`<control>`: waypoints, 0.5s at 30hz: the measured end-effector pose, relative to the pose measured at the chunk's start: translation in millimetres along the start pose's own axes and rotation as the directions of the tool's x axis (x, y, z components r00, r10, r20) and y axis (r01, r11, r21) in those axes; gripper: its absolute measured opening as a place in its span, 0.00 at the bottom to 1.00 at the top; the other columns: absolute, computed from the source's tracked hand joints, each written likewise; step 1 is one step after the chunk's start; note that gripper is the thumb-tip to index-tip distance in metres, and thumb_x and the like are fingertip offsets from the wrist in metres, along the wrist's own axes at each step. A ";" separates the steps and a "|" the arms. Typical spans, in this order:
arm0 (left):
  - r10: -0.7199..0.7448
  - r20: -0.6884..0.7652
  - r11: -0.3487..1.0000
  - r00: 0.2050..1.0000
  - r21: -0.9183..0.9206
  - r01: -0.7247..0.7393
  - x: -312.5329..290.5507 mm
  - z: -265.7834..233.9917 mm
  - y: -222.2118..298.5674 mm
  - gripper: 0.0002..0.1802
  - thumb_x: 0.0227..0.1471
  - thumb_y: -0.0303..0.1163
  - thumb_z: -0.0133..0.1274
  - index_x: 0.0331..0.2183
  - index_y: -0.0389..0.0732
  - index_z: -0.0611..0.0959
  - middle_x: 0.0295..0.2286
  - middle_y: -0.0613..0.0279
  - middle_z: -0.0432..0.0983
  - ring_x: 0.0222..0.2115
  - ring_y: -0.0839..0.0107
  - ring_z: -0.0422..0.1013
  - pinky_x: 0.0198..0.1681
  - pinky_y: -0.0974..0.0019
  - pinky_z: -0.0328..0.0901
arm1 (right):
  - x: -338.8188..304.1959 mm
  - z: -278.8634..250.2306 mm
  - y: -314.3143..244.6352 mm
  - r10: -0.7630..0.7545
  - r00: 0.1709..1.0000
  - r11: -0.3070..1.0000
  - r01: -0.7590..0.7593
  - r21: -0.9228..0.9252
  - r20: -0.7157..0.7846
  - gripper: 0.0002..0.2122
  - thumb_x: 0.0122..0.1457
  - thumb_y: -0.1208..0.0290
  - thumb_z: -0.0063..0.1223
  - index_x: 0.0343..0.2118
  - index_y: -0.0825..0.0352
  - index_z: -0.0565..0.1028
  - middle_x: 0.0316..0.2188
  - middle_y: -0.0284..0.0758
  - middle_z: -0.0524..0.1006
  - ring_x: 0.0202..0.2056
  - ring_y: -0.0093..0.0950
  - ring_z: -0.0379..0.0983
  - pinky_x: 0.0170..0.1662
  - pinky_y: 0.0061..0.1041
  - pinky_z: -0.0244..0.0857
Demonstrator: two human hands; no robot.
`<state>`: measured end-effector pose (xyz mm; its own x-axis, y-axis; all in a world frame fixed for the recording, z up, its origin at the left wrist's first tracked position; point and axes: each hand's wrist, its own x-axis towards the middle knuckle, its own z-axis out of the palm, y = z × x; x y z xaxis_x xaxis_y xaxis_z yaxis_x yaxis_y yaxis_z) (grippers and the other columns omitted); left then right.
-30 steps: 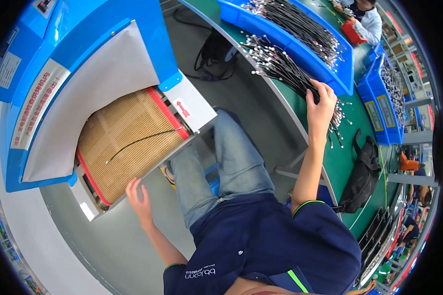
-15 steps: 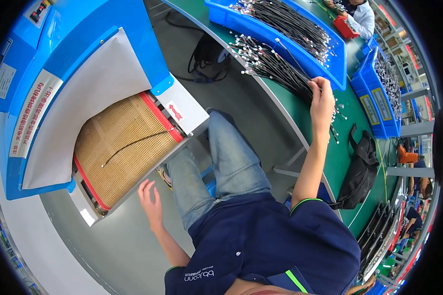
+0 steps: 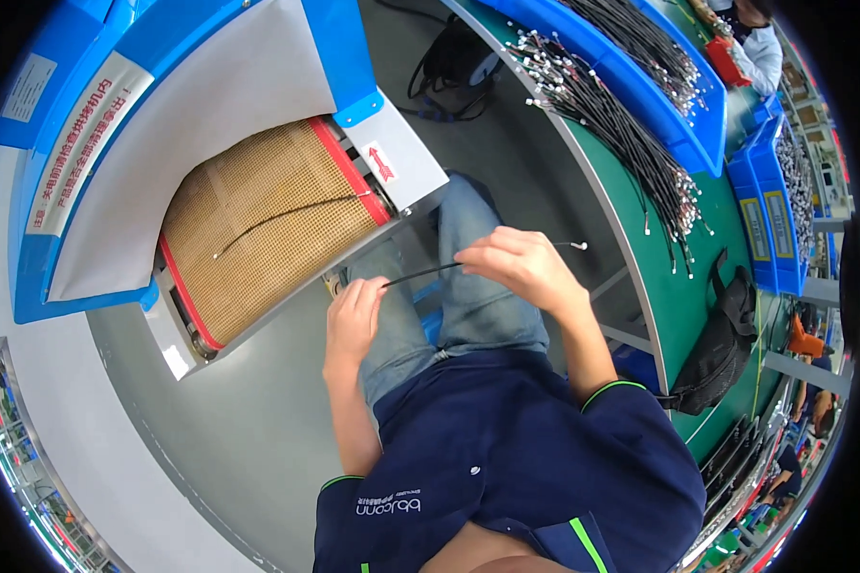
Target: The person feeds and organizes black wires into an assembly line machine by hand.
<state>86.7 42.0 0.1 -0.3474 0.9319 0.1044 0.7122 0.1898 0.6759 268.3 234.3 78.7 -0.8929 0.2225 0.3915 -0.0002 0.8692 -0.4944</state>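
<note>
A thin black cable point(image 3: 424, 274) stretches between my two hands above my lap. My left hand point(image 3: 355, 320) pinches it near one end. My right hand point(image 3: 523, 267) grips it farther along, and a white connector point(image 3: 580, 246) sticks out past that hand. Ahead on the left, another black cable point(image 3: 282, 221) lies across the tan mesh conveyor belt point(image 3: 258, 277) of a blue machine. On the green table to the right is a loose pile of black cables point(image 3: 621, 134) with white connectors.
Beside the pile, a long blue bin point(image 3: 709, 143) holds many more cables. Stacked blue bins point(image 3: 769, 210) stand farther right, near a black bag point(image 3: 721, 344). The blue machine point(image 3: 354, 57) has a white metal edge. A person in a light sleeve point(image 3: 763, 62) works at the far right.
My right hand has left the cable pile with one cable and come over my lap. My left hand has moved right and taken hold of it. The view has shifted.
</note>
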 end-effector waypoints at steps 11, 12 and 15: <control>-0.025 -0.024 0.993 0.999 -0.116 0.022 -21.5 16.1 -22.0 0.06 0.50 0.26 0.52 0.34 0.40 0.78 0.27 0.56 0.72 0.27 0.57 0.71 0.29 0.61 0.65 | -6.8 56.0 11.5 0.050 0.986 0.995 -0.062 0.073 0.157 0.09 0.45 0.76 0.57 0.32 0.65 0.78 0.26 0.32 0.76 0.28 0.31 0.73 0.31 0.27 0.69; 0.038 0.015 0.996 0.999 -0.085 -0.037 -19.5 17.7 -18.4 0.06 0.50 0.27 0.53 0.34 0.39 0.79 0.28 0.57 0.73 0.27 0.58 0.71 0.29 0.61 0.65 | -3.5 62.7 6.9 0.023 0.982 0.998 -0.033 0.048 0.186 0.09 0.45 0.76 0.58 0.32 0.65 0.78 0.26 0.32 0.76 0.27 0.30 0.73 0.31 0.27 0.68; -0.017 -0.019 0.986 1.000 -0.164 0.014 -17.6 15.0 -15.0 0.07 0.49 0.28 0.55 0.33 0.38 0.79 0.28 0.58 0.73 0.27 0.60 0.71 0.30 0.62 0.66 | 0.3 75.4 3.1 0.010 0.987 0.998 -0.020 0.063 0.159 0.09 0.43 0.74 0.54 0.30 0.63 0.77 0.24 0.30 0.74 0.28 0.30 0.72 0.31 0.27 0.68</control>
<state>91.3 27.4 -22.9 -0.3710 0.9225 0.1064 0.5973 0.1493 0.7880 234.2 203.7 18.8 -0.9532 0.1577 0.2579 -0.0106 0.8351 -0.5500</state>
